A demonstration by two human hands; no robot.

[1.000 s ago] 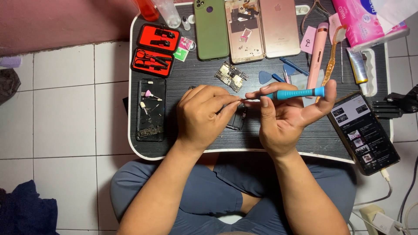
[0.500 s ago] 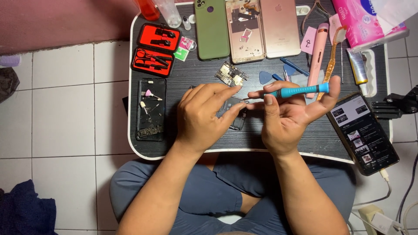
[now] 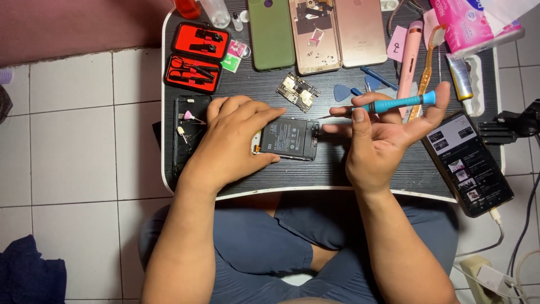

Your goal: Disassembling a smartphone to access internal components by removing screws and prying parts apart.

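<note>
A: What are the hands doing?
B: The left hand (image 3: 233, 141) is lying palm-down, pinning the opened phone (image 3: 289, 138) on the black lap table (image 3: 360, 174); the fingers are closing over its left end. The right hand (image 3: 379, 135) is pinching a blue screwdriver (image 3: 396, 103) between thumb and fingertips, the tip pointing toward the phone's upper right corner.

A: How is the phone likely to handle?
B: Probably light and stiff, but fragile with its battery exposed; the outer edges look like the safest hold.

A: What is lying around?
B: A loose circuit board (image 3: 298, 92) is resting just above the phone, and blue picks (image 3: 341, 92) beside it. A red tool case (image 3: 195, 56) and a black frame (image 3: 188, 132) are sitting to the left; three phone backs (image 3: 315, 31) are lining the far edge. A lit phone (image 3: 467, 163) is overhanging the right rim, near the right wrist.
</note>
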